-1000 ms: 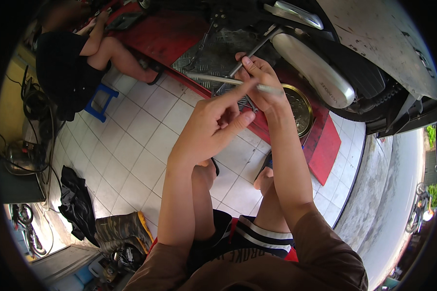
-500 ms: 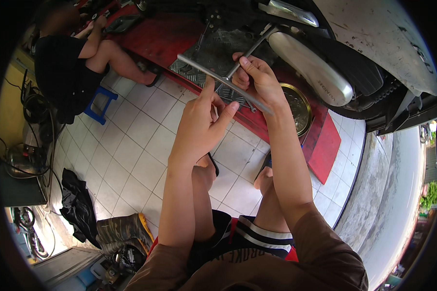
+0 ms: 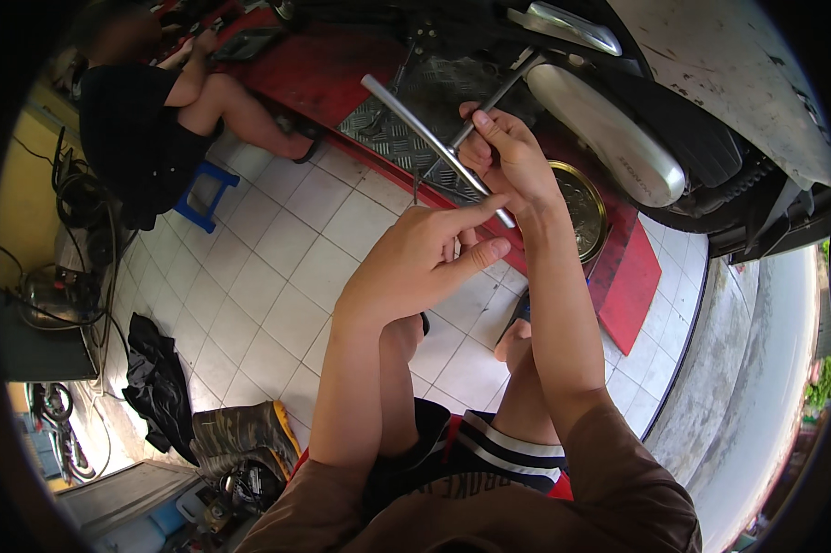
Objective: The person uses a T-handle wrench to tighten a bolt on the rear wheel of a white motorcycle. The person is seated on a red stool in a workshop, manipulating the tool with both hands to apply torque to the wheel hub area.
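Seemingly mid-job: T-handle wrench (image 3: pixel 424 137) slanting ahead toward the motorbike (image 3: pixel 609 138).
My right hand (image 3: pixel 507 157) pinches its shaft; my left hand (image 3: pixel 420 258), fingers loose, is beside its near end; turns left unclear.

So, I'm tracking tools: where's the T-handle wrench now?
Head view, upper middle: the T-handle wrench is in the right hand, mostly left of the long silver cover.

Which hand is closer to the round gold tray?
Right. The right hand is just up and left of the round gold tray in the picture; the left hand is farther left.
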The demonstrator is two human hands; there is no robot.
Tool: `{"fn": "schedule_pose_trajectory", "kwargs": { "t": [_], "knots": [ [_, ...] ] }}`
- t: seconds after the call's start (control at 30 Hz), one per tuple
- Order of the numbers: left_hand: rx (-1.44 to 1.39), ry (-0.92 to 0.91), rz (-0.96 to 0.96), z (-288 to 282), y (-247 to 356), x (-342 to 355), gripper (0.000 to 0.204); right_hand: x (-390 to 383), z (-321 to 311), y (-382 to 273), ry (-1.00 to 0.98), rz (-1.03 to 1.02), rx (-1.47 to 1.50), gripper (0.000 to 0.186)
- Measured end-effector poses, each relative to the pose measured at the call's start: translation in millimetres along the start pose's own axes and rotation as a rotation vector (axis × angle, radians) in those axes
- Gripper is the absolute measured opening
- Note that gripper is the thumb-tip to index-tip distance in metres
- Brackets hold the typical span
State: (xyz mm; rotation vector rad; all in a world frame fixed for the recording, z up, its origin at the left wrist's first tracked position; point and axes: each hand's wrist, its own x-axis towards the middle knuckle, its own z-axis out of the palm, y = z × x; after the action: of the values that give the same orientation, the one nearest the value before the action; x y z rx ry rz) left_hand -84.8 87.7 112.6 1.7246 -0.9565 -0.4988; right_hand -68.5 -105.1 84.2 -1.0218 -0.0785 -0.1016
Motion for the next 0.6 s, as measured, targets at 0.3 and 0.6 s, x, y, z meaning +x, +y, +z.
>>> {"fn": "schedule_pose_trajectory", "kwargs": {
  "t": [0.3, 0.6],
  "knots": [
    [-0.040, 0.075, 0.023, 3.9, 3.0, 3.8, 0.064, -0.1, 7.1, 2.0, 0.121, 0.024, -0.007, 0.022],
    [-0.138, 0.338, 0.046, 14.2, 11.5, 6.1, 0.056, -1.2, -2.7, 0.2, -0.023, 0.004, 0.032, 0.027]
  ]
}}
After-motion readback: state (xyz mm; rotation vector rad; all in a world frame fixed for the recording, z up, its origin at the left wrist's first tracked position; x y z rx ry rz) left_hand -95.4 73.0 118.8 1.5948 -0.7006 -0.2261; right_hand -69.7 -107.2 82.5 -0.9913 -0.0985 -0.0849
